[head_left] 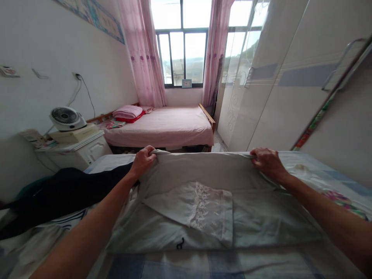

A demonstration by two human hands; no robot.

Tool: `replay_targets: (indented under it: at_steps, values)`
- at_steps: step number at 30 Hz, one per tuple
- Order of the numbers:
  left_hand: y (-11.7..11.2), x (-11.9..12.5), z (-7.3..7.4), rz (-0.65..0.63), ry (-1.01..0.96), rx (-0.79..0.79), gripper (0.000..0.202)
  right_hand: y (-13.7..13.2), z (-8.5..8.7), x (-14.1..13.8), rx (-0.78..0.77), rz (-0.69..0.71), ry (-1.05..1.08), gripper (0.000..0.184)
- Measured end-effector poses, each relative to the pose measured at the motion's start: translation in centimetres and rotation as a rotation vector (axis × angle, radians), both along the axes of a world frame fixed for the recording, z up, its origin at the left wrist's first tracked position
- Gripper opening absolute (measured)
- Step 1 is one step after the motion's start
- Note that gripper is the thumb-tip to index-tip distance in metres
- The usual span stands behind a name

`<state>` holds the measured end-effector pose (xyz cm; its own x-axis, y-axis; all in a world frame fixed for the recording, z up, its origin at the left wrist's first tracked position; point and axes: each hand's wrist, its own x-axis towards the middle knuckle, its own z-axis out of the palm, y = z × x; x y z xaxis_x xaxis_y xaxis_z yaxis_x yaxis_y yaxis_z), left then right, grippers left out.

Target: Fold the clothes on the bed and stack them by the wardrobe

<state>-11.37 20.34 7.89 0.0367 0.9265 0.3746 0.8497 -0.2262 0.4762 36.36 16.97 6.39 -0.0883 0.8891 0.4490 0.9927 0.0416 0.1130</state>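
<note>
A pale grey-green shirt [261, 217] lies partly on the near bed, its far edge lifted in both hands. My left hand [144, 161] is closed around that edge at its left corner. At the right corner, my right hand [267, 163] grips the same edge. Between them the cloth is stretched fairly taut. A sleeve with a white lace cuff [212, 211] is folded across the middle of the shirt. Below it shows a small dark motif [180, 243]. The fingertips of both hands are hidden by the cloth and knuckles.
The near bed has a blue-and-white checked sheet [174, 265]. Dark clothing [66, 190] lies to the left, and a patterned cloth [343, 201] to the right. Beyond stand a pink bed [171, 126], a cabinet [80, 153] with a fan [66, 118], and a white wardrobe [279, 104].
</note>
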Motion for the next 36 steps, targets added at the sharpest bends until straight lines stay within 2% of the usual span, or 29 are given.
replay_targets:
  at_steps: [3,6,9,12,15,19,22,26,30,33,36]
  values:
    - [-5.1,-1.4,-0.1,-0.075,-0.040,0.019,0.027,-5.0,-0.9,1.5,0.097,0.089,-0.024,0.019]
    - [-9.7,-2.4,-1.9,-0.092,0.035,-0.079,0.026,-9.4,-3.1,2.9,0.092,0.153,-0.051,0.014]
    - [-12.3,-2.6,-3.9,-0.134,0.125,-0.171,0.030,-12.1,-4.8,3.4,0.039,0.180,-0.085,0.013]
    - [-13.2,-2.2,-4.4,-0.122,0.129,-0.193,0.041,-13.1,-5.0,3.1,0.051,0.155,-0.099,0.015]
    - [-13.2,-1.9,-3.6,-0.116,0.087,-0.253,0.051,-13.4,-4.6,2.8,0.085,0.130,-0.088,0.018]
    - [-12.2,-1.4,-2.9,-0.146,-0.110,-0.321,0.061,-13.9,-5.0,3.2,-0.029,0.138,-0.048,0.022]
    - [-11.1,-0.3,-3.0,-0.073,-0.277,-0.344,0.067,-14.2,-5.0,2.8,-0.016,0.120,-0.029,0.027]
    - [-10.4,1.4,-3.1,-0.048,-0.460,-0.317,0.063,-14.0,-3.2,-0.4,0.042,0.154,0.115,0.027]
    - [-10.3,2.3,-3.3,-0.113,-0.669,-0.324,0.062,-12.7,-1.3,-6.2,-0.093,0.309,0.403,0.028]
    - [-10.2,2.7,-3.6,-0.097,-0.826,-0.402,0.068,-10.8,-1.2,-11.1,-0.237,0.349,0.597,0.032]
    - [-10.5,3.0,-3.5,-0.110,-0.924,-0.455,0.067,-8.6,-2.0,-15.6,-0.338,0.339,0.690,0.039]
